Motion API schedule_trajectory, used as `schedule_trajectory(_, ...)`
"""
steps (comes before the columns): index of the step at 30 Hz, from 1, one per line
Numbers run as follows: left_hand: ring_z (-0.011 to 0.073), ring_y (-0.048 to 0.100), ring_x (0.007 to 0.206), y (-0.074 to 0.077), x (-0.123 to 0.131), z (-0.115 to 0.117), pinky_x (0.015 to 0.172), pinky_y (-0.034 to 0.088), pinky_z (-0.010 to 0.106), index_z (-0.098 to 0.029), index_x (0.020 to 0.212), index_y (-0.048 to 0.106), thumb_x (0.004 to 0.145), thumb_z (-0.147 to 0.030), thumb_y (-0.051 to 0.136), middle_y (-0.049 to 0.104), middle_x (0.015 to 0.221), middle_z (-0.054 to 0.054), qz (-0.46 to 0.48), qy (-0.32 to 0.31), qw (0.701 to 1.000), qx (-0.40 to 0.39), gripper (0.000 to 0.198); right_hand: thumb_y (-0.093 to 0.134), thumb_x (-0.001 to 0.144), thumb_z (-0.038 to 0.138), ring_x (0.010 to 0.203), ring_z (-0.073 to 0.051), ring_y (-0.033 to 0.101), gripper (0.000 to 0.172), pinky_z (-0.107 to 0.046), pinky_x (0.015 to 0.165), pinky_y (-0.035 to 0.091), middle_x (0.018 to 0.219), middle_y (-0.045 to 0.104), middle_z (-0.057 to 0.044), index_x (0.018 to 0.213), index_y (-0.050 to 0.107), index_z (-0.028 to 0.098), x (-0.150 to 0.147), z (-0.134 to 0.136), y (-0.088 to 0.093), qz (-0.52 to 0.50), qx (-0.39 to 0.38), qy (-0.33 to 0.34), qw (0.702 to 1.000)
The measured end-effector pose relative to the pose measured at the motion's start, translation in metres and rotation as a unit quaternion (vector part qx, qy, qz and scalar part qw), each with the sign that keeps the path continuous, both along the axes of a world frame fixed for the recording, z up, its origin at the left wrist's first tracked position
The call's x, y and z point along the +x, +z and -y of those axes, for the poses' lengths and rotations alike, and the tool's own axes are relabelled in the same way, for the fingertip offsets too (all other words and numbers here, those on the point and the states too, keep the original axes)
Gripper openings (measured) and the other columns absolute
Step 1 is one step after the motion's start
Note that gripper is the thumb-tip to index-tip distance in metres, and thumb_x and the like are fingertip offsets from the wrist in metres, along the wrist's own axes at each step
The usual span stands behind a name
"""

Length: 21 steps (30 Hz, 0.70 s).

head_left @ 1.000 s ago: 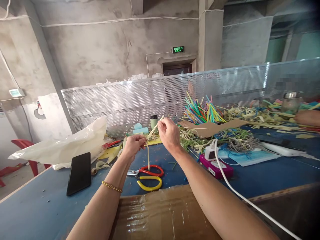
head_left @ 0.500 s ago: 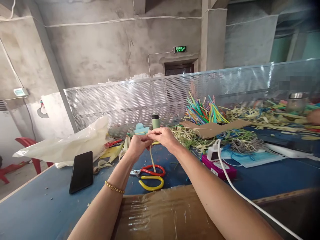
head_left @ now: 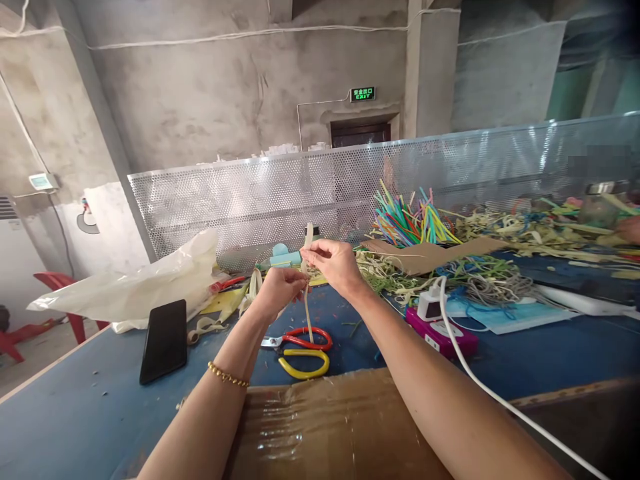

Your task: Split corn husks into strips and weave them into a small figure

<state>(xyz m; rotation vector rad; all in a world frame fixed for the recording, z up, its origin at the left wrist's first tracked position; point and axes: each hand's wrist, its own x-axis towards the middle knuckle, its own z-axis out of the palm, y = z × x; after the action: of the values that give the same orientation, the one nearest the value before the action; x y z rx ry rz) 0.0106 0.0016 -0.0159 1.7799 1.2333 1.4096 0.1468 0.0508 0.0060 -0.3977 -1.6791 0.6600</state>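
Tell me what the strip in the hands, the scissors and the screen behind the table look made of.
The strip: flat, pale cream, matte, bends limply; likely plastic or paper band, hard to tell. The scissors: glossy red and yellow loops, probably plastic-coated handles; grey metal blades. The screen: shiny sheet metal, evenly punched with small holes.
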Motion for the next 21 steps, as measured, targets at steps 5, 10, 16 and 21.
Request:
schedule_trajectory(5,0.0116,0.055,0.042,0.005,-0.002,0.004,0.042,0.034,0.023,-0.013,0.058,0.062,0.070,-0.014,0.062,0.063,0.055,0.005,0.030,0.027,0.999,-0.033,0.012,0.065,0.080,0.030,0.065,-0.012,0.059,0.014,-0.026,0.065,0.050,0.073,0.067,-0.002,0.084,0.071,0.018,-0.001,0.001,-0.002,0.000,0.009,0.029,1.000)
schedule_trajectory(10,0.0118,0.057,0.042,0.007,-0.008,0.001,0.041,0.035,0.022,-0.013,0.058,0.060,0.070,-0.016,0.065,0.066,0.059,0.006,0.124,0.057,0.989,-0.065,0.013,0.066,0.079,0.027,0.076,-0.015,0.064,0.010,-0.030,0.076,0.052,0.083,0.070,-0.004,0.084,0.073,0.020,-0.004,0.001,-0.007,0.030,0.034,0.018,0.999)
schedule_trajectory(16,0.0139,0.062,0.048,0.006,-0.014,-0.002,0.047,0.043,0.024,-0.011,0.066,0.065,0.068,-0.020,0.071,0.070,0.067,0.007,0.184,0.034,0.978,-0.090,0.011,0.062,0.085,0.029,0.092,-0.020,0.059,0.012,-0.036,0.088,0.046,0.092,0.068,-0.005,0.084,0.074,0.026,-0.006,0.004,-0.010,0.115,0.162,-0.066,0.978)
schedule_trajectory(21,0.0160,0.066,0.056,0.004,-0.016,-0.005,0.053,0.047,0.025,-0.011,0.068,0.067,0.062,-0.019,0.075,0.070,0.069,0.009,0.220,0.010,0.972,-0.082,0.012,0.056,0.090,0.027,0.088,-0.019,0.056,0.019,-0.032,0.081,0.044,0.086,0.065,-0.006,0.085,0.074,0.024,-0.004,0.001,-0.014,0.177,0.231,-0.138,0.947)
